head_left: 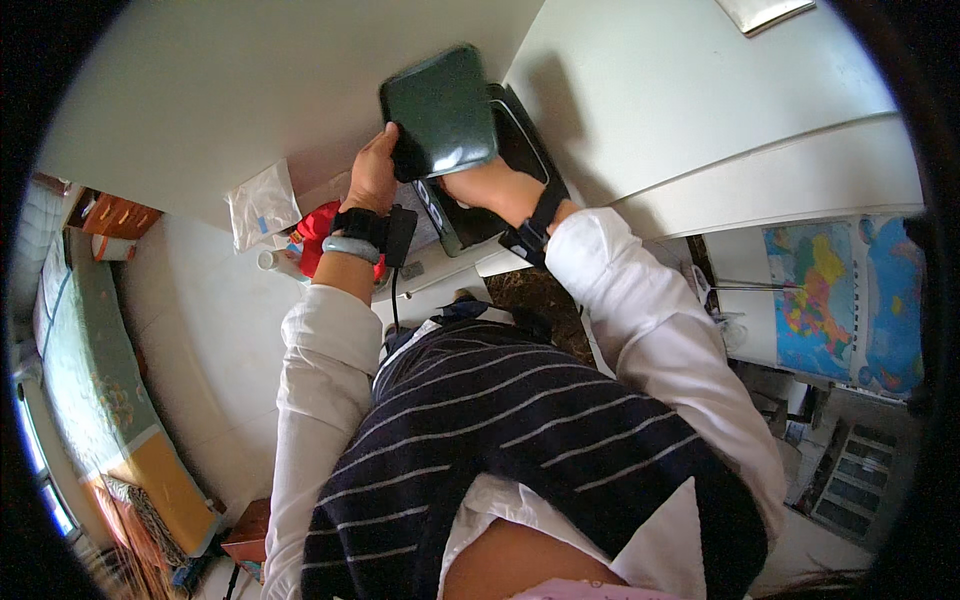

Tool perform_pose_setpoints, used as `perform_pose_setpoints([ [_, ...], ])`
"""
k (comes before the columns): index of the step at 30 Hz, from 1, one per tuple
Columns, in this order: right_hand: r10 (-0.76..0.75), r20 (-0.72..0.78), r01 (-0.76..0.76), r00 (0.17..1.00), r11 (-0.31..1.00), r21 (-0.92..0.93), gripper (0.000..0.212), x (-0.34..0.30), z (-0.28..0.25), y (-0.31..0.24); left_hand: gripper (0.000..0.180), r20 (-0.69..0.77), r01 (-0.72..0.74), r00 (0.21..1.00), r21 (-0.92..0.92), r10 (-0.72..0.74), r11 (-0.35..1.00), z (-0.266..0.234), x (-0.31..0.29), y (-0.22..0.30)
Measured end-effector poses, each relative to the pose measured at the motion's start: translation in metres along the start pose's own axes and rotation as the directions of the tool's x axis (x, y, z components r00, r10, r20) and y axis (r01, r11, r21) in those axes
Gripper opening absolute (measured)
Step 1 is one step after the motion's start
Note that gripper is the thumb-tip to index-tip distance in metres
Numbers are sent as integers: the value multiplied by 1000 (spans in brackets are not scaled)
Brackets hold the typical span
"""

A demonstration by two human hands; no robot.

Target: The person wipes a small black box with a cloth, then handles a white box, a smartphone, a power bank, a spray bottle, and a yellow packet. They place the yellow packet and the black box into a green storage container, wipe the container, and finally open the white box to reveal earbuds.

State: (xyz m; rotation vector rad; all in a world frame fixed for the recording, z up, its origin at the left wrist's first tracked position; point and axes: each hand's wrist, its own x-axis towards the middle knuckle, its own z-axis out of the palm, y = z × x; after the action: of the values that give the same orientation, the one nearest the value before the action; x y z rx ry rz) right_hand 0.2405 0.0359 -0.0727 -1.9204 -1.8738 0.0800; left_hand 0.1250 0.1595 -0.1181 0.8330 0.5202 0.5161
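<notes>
A dark, glossy, rounded-square panel, perhaps a lid, is raised and tilted in front of me. My left hand grips its left edge, the thumb showing at the rim. Behind the panel's lower right corner reaches my right hand, its fingers hidden, so its hold cannot be made out. A black open container or frame with a light metal rim stands just beyond my right hand, partly covered by the panel and my wrist. Each wrist wears a black strap, and a grey band sits on the left one.
A clear plastic bag, a red package and a white cup are left of my left wrist. White walls close in ahead and right. A colourful map is at the right, a bed at the far left.
</notes>
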Motion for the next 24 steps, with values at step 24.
perform_pose_setpoints([
  [24, 430, -84, -386, 899, 686, -617, 18, -120, -48, -6, 50, 16, -180, 932, 888, 363, 422, 10, 3, -27],
])
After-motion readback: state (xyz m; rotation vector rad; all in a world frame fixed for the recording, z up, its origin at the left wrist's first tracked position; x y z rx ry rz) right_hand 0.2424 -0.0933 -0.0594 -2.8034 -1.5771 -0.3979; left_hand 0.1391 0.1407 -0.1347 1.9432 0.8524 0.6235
